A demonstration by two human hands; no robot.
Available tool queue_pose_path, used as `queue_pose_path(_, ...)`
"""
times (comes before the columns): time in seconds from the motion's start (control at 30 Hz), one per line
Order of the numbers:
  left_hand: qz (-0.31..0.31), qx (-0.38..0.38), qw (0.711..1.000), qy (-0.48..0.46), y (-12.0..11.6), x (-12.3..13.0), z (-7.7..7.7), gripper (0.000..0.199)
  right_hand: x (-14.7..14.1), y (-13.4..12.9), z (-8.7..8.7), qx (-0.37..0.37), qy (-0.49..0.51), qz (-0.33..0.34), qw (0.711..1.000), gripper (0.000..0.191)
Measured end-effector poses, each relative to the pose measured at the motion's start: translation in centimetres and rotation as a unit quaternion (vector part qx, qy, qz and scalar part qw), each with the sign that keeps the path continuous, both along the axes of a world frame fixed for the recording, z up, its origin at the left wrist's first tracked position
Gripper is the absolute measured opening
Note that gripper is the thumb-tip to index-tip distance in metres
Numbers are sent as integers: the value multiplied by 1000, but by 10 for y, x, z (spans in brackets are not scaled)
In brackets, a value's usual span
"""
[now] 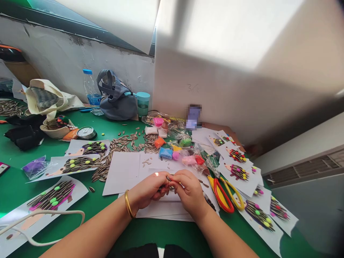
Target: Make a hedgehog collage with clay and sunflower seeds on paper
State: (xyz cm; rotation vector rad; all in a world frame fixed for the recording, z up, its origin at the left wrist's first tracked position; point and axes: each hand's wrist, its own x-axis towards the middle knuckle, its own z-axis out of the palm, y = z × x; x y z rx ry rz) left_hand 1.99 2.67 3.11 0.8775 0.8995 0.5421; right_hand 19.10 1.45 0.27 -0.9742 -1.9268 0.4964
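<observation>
My left hand (153, 185), with a gold bangle (129, 204) at its wrist, and my right hand (188, 189) meet fingertip to fingertip over white paper sheets (122, 173). Both are closed in a pinch. A small dark striped sunflower seed (168, 178) shows between the fingertips; the fingers partly cover it. Beneath the hands a few more seeds lie on paper, mostly hidden. Several pale hulled pieces (146, 162) rest on the sheet behind them. Scissors with red and yellow handles (225, 195) lie beside my right hand, and a black pen (209, 201) lies close to it.
A sunflower seed pile (123, 143) spreads behind the paper, near coloured clay packets (166, 153). Seed-covered hedgehog pictures lie left (80, 164) and right (259, 215). A white cable (57, 212) crosses the left front. Behind stand a bottle (92, 89), grey bag (118, 102) and cup (143, 104).
</observation>
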Motion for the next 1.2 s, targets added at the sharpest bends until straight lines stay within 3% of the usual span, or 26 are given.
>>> queue_pose_path(0.43, 39, 208, 974, 85, -1, 5, -14, 13, -5, 3, 1, -91, 47, -27, 994, 11)
queue_pose_path(0.6, 23, 217, 973, 76, -2, 6, -15, 25, -6, 1, 5, -97, 24, -42, 994, 18)
queue_pose_path(0.77, 24, 230, 971, 69, 3, 3, -13, 39, -5, -1, 6, -95, 35, -13, 995, 21)
queue_pose_path(1.2, 11, 345, 913, 215, 9, -6, -26, 34, -5, 0, 1, -155, 65, -45, 985, 17)
